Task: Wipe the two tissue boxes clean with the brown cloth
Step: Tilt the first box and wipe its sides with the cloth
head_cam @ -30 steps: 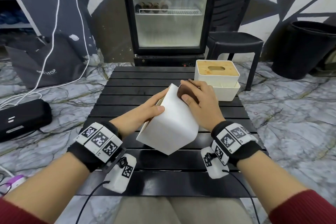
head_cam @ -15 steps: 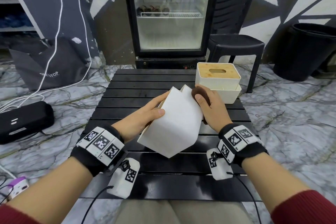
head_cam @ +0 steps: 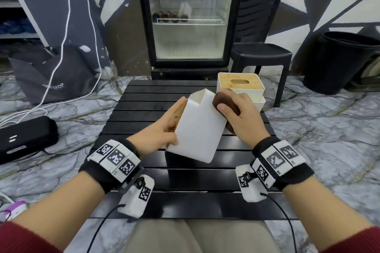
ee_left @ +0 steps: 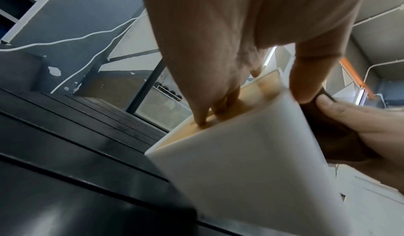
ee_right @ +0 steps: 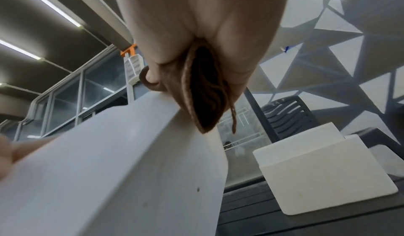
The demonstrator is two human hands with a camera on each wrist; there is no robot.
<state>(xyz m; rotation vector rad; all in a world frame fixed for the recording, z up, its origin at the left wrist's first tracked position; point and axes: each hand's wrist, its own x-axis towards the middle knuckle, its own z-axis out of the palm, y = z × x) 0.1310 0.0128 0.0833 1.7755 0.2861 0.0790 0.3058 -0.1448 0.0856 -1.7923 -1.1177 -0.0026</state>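
Note:
A white tissue box [head_cam: 200, 129] is tipped on its side above the black slatted table [head_cam: 156, 96], its white underside toward me. My left hand [head_cam: 164, 129] grips it from the left, fingers on its wooden lid [ee_left: 247, 108] and thumb on the white face. My right hand [head_cam: 238, 117] holds the bunched brown cloth [head_cam: 223, 100] against the box's right side [ee_right: 122, 162]. The cloth [ee_right: 205, 94] shows folded in the palm in the right wrist view. A second white tissue box [head_cam: 240, 88] with a wooden lid stands upright at the table's far right corner [ee_right: 323, 172].
A glass-door fridge [head_cam: 189, 18] stands behind the table, with a black stool [head_cam: 261, 55] and a black bin [head_cam: 339, 61] to its right. On the marble floor at left lie a black case [head_cam: 24, 137], a dark bag [head_cam: 51, 74] and white cables [head_cam: 61, 47].
My right hand has slid the cloth from the top of the box down along its right side. The left hand has turned the box more upright in my grip.

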